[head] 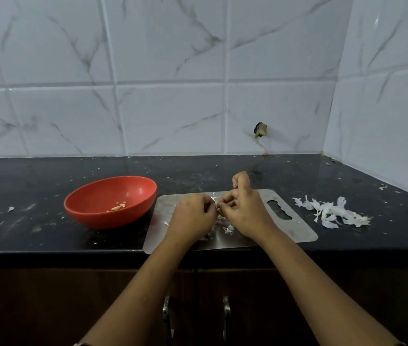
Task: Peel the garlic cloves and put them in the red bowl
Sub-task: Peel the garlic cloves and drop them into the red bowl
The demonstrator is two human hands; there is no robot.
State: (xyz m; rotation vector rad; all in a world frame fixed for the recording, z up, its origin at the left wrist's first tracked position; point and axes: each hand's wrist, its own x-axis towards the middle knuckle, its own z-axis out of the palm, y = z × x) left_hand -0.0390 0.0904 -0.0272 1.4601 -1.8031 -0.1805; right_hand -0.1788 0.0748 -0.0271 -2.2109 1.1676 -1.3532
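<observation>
Left hand (193, 216) and right hand (244, 211) pinch a clove (216, 204) over the board (285, 231), which reaches the counter (48, 233) edge. Bowl (83, 216) just left; peels (332, 212) right.

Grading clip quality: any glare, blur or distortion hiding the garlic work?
Head view: wide-angle distortion bows the tile lines; soft glare on the steel board and counter; left hand and right hand look sharp, but mostly hide the clove they pinch; cabinets below are dark.
</observation>
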